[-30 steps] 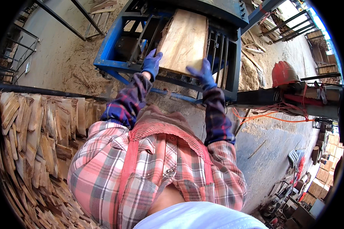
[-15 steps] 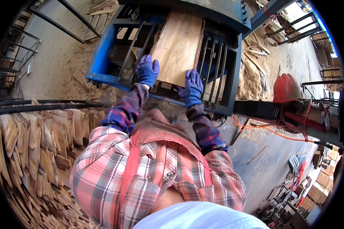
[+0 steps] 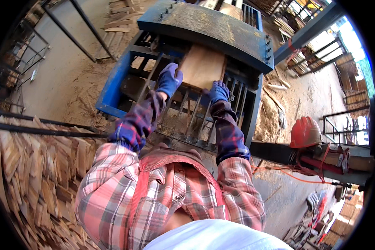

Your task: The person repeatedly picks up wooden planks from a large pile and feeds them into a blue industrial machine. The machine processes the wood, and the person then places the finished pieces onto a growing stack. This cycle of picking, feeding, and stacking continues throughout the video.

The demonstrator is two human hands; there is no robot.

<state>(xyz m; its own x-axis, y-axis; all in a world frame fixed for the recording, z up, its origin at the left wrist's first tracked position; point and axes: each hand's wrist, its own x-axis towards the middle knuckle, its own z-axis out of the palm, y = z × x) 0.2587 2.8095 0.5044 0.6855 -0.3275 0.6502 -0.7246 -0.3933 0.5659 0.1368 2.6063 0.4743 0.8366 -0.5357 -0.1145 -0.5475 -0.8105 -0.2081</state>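
Fingers of left hand (image 3: pixel 169 79): in a blue glove, curled over the near left corner of a wooden board (image 3: pixel 201 68), gripping its edge.
Fingers of right hand (image 3: pixel 218 91): also blue-gloved, clamped on the near right corner of the same board.
Board: pale, flat slab of wood, lying on the slatted infeed of a blue machine (image 3: pixel 112 89); its far end is hidden under the machine's hood, its near end is between the two hands.
Machine hood (image 3: pixel 212 31): dark blue metal plate dusted with sawdust, spanning the far edge of the infeed, bolts along its sides.
Infeed bars (image 3: pixel 191 114): dark metal rods running from the near edge toward the hood, just below the board.
Arms: dark plaid oversleeves over a pink plaid shirt, both stretched forward from the lower edge.
Left side: a stack of thin split wood pieces (image 3: pixel 29 175), behind a dark rail.
Right side: an orange-red hard hat (image 3: pixel 305 132) resting on a dark beam (image 3: pixel 279 152), with orange cord (image 3: pixel 304 177) trailing beside it.
Ground: sawdust and wood scraps around the machine.
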